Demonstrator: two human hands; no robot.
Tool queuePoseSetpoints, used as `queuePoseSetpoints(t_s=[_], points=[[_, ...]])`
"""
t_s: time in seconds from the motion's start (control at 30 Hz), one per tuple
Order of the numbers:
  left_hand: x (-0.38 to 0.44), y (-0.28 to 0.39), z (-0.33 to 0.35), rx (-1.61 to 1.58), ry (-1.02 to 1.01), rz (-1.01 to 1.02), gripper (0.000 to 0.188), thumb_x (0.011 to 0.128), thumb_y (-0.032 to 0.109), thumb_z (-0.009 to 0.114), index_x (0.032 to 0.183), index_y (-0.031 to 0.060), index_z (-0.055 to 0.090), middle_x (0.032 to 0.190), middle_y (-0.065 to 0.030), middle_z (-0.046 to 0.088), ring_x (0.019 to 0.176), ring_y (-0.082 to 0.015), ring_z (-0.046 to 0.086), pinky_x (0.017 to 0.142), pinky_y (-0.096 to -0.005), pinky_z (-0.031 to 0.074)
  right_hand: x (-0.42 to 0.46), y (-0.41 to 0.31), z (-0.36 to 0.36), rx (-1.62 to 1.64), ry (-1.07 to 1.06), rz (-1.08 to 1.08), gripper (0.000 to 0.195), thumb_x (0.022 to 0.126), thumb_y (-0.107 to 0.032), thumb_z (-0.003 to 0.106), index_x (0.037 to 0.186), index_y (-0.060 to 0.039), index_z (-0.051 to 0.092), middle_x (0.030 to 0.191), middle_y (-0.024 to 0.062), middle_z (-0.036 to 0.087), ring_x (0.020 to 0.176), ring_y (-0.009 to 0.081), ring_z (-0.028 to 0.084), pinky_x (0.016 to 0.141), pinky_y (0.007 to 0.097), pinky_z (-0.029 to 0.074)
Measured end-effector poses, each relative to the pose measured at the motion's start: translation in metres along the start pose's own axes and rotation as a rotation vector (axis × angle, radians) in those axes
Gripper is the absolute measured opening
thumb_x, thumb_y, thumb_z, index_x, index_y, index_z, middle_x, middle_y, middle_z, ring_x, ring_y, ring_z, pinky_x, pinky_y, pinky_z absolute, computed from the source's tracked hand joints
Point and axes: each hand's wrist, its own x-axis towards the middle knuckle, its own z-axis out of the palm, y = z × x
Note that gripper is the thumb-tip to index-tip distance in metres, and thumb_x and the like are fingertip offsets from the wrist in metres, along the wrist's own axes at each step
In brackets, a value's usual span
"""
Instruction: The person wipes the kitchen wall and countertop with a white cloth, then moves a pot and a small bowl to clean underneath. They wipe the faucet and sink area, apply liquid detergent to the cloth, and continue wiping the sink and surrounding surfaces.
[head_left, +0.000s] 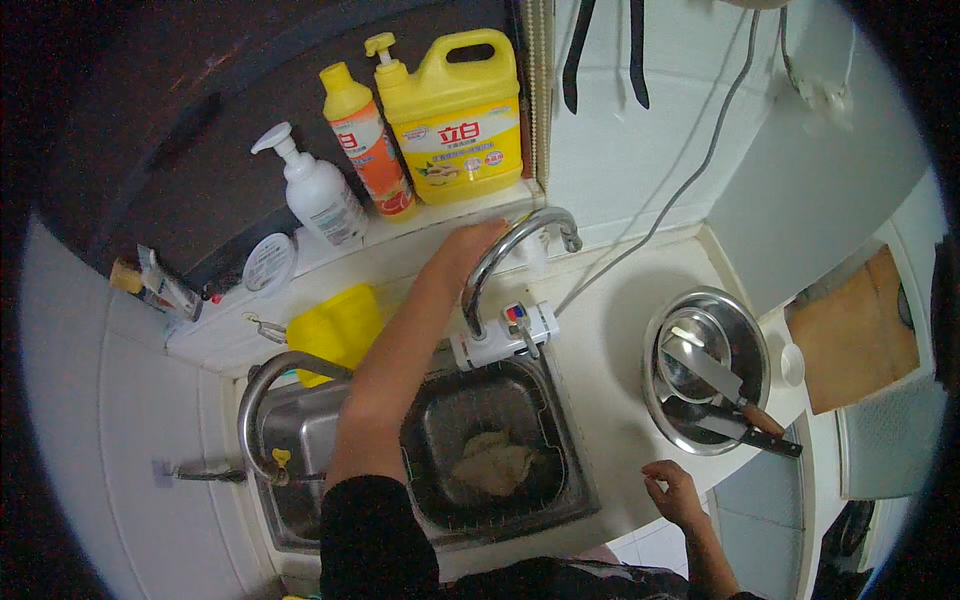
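My left hand reaches across the sink to the back wall, behind the chrome gooseneck spout. Its fingers are partly hidden there, close to a blurred white object; whether they touch it I cannot tell. Below the spout is a white electric faucet body with a small lever. In the right sink basin lies a crumpled beige cloth. My right hand hovers by the counter's front edge, fingers loosely bent, nothing seen in it. Near it stands a steel bowl with knives across it.
A yellow detergent jug, an orange bottle and a white pump bottle line the ledge. A second curved faucet and a yellow item are at left. A grey cable runs down to the counter. A cutting board stands right.
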Motion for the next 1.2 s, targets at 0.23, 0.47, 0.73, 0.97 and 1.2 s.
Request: queuePoseSetpoints(t_s=[0.23, 0.47, 0.73, 0.97, 1.2], points=[[-0.009, -0.03, -0.023, 0.842, 0.165, 0.571, 0.013, 0.077, 0.017, 0.048, 0.081, 0.0042, 0.05, 0.073, -0.0055, 0.05, 0.068, -0.0132, 0.048, 0.063, -0.0255, 0.04, -0.005, -0.004, 0.001, 0.007, -0.022, 0.12, 0.013, 0.072, -0.007, 0.055, 0.084, -0.0028, 0.056, 0.086, 0.0129, 0.055, 0.08, 0.0272, 0.055, 0.068, 0.0319, 0.045], [-0.006, -0.052, -0.048, 1.404, 0.057, 0.65, 0.03, 0.07, 0.012, 0.051, 0.099, 0.0035, 0.047, 0.096, -0.0155, 0.051, 0.087, -0.0299, 0.049, 0.076, -0.0358, 0.04, -0.002, -0.005, 0.012, -0.038, -0.033, 0.103, 0.014, 0.072, -0.009, 0.054, 0.085, -0.0032, 0.056, 0.087, 0.0129, 0.055, 0.081, 0.0281, 0.054, 0.07, 0.0326, 0.045], [0.038, -0.079, -0.037, 1.713, -0.24, 1.215, 0.046, 0.076, 0.01, 0.037, 0.12, -0.002, 0.03, 0.113, -0.0195, 0.041, 0.102, -0.0309, 0.041, 0.09, -0.0333, 0.03, -0.004, -0.002, 0.016, -0.086, -0.025, 0.113, 0.014, 0.072, -0.009, 0.053, 0.085, -0.004, 0.055, 0.087, 0.0128, 0.055, 0.08, 0.0298, 0.054, 0.069, 0.0343, 0.045], [0.063, -0.074, 0.028, 1.636, -0.266, 1.132, 0.032, 0.073, 0.006, 0.04, 0.104, -0.0015, 0.044, 0.1, -0.0154, 0.049, 0.096, -0.0253, 0.044, 0.085, -0.0319, 0.035, -0.008, 0.001, 0.022, -0.083, -0.027, 0.143, 0.014, 0.072, -0.009, 0.053, 0.085, -0.0049, 0.056, 0.088, 0.0128, 0.055, 0.079, 0.0293, 0.054, 0.069, 0.0348, 0.045], [0.08, -0.09, 0.017, 1.844, -0.262, 1.184, 0.039, 0.071, 0.007, 0.04, 0.11, 0.001, 0.041, 0.099, -0.0138, 0.05, 0.097, -0.0252, 0.043, 0.087, -0.0321, 0.033, -0.01, 0.001, 0.025, -0.091, -0.015, 0.158, 0.014, 0.071, -0.009, 0.055, 0.085, -0.0047, 0.055, 0.088, 0.0126, 0.055, 0.079, 0.0296, 0.054, 0.068, 0.0347, 0.045]])
